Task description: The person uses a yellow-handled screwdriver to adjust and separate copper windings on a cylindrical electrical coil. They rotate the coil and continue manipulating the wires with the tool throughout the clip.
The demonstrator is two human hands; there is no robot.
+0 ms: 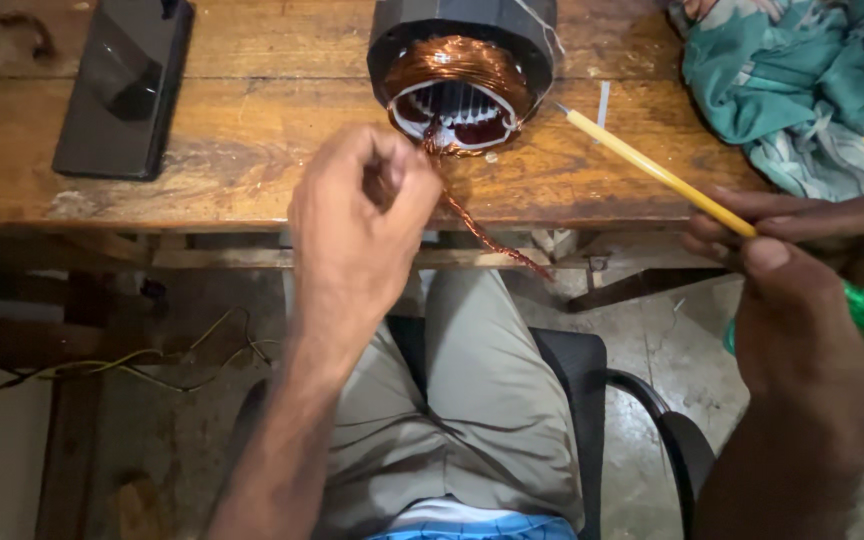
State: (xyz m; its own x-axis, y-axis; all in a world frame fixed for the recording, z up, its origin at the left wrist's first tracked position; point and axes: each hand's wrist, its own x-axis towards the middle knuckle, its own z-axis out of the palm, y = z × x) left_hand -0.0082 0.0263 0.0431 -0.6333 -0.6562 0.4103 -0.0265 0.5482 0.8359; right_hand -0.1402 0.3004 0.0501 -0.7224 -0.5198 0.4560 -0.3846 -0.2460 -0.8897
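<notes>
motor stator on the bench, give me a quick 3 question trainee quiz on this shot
1. True or false: the left hand pinches the twisted copper wire bundle coming off the stator.
2. What does the right hand hold? A) yellow tube B) hammer C) tape roll
3. What lies on the wooden table at far left?

Key: 1 true. 2 A, the yellow tube. 3 a flat black device.

Copper-coloured winding (459, 62), yellow sleeve (652, 168), teal patterned cloth (792, 80).
</notes>
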